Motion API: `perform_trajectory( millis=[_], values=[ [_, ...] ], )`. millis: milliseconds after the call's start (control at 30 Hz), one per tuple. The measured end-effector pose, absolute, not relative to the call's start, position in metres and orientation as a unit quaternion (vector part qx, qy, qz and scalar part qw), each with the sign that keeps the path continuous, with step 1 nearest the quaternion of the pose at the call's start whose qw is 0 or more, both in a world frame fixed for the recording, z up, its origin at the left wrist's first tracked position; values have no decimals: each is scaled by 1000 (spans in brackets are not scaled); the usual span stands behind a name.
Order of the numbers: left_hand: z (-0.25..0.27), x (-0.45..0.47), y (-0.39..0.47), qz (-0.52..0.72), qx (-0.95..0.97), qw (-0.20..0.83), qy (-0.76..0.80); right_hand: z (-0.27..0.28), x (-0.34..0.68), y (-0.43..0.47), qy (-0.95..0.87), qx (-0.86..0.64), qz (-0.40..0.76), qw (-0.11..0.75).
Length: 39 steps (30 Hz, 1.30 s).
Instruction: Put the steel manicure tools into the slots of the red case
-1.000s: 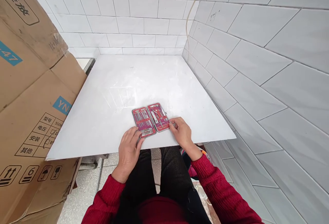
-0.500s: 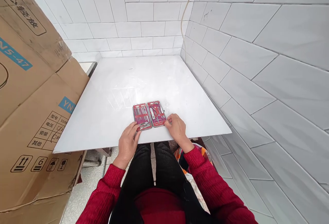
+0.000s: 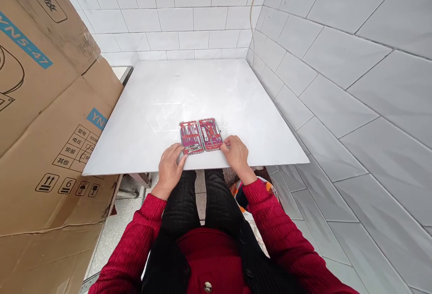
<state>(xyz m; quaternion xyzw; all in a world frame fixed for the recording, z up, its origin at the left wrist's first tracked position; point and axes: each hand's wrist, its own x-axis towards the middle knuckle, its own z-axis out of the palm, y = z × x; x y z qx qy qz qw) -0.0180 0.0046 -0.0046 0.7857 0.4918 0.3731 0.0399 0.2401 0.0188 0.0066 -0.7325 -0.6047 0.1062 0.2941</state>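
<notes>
A red manicure set case (image 3: 201,136) lies unfolded on the white tabletop (image 3: 162,91), near its front edge. Slim metal tools stand in a row in the left half, with nail clippers (image 3: 193,149) along the bottom. In the right half are small scissors (image 3: 212,143) and other tools under straps. My left hand (image 3: 169,164) grips the case's lower left corner, fingers at the side and thumb at the bottom edge. At the lower right corner, my right hand (image 3: 236,153) pinches the rim between thumb and bent fingers.
A large cardboard box (image 3: 57,118) stands against the table's left side. White tiled walls close off the back and the right, with a thin cable (image 3: 251,15) hanging in the corner. Below the table's front edge, a colourful bag (image 3: 241,197) sits by my right leg.
The view has tilted downward, so the table and hands appear higher in the picture. Both hands stay at the case's lower corners, and the case remains unfolded.
</notes>
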Motion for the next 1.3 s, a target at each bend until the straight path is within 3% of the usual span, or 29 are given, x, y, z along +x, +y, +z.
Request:
perform_trajectory(
  millis=[200, 467, 1000, 1300],
  values=[
    [-3, -22, 3, 360, 787, 32, 499, 7, 234, 11, -659, -635, 84, 394],
    [-1, -19, -4, 323, 790, -22, 522, 29, 183, 5, -733, -634, 67, 236],
    [-6, -17, -6, 351, 790, -31, 502, 32, 182, 17, -771, -579, 82, 252],
    [-3, -19, -3, 340, 789, -4, 511, 50, 184, 37, -845, -501, 118, 143]
  ],
)
